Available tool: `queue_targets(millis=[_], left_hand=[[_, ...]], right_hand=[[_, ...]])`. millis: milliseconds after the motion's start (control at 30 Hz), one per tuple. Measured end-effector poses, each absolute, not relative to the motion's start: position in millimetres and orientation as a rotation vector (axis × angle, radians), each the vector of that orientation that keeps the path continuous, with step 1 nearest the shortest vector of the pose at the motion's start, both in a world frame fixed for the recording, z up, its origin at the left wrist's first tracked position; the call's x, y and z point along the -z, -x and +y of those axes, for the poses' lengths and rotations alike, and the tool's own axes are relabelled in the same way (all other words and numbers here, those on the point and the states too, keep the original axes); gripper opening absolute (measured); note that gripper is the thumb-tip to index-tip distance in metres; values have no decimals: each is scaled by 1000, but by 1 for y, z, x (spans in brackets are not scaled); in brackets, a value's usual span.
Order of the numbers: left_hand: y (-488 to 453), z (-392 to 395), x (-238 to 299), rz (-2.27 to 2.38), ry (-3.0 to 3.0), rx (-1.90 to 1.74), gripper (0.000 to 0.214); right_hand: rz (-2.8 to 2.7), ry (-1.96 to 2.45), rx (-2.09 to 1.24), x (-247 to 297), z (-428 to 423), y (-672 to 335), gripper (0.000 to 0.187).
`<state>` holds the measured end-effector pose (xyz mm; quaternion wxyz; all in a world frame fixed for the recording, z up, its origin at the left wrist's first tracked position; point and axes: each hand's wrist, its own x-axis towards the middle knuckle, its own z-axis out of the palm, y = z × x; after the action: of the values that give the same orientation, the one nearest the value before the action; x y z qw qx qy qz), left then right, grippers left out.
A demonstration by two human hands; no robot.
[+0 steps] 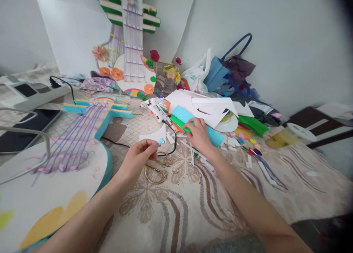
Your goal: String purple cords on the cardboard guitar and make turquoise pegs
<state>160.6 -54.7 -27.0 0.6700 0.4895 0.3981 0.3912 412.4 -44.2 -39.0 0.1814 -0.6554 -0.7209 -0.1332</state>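
Observation:
My left hand (142, 153) is closed in a pinch on a small piece of blue paper (160, 141). Gold-handled scissors (156, 174) lie on the cloth just beside that hand, their blades hidden. To the right, my right hand (199, 134) reaches into the paper pile, fingers curled at the end of a green paper strip (178, 122). Partly under that hand lies a light blue sheet (215, 135). A white glue gun (156, 109) rests beyond both hands, its black cord looping between them. A curved white paper scrap (154, 134) lies close to my left hand.
A guitar-shaped craft (79, 150) with purple strings fills the left side. Another decorated guitar (134, 43) stands at the back. White cutouts (212, 107), paper scraps, bags (217, 74) and a clear tub (291, 135) are on the right. A tablet (30, 129) lies far left.

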Motion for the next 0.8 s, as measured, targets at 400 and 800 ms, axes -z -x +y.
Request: queue_targets(millis=[400,800], left_hand=[[-161,-54,28,916,-1042,-889,26],[-161,-54,26,879,-988,-837,26]], right_hand=[[-2386,1715,377,38,-33,-414,18],[-1740,1282,-306,26,-56,-375,9]])
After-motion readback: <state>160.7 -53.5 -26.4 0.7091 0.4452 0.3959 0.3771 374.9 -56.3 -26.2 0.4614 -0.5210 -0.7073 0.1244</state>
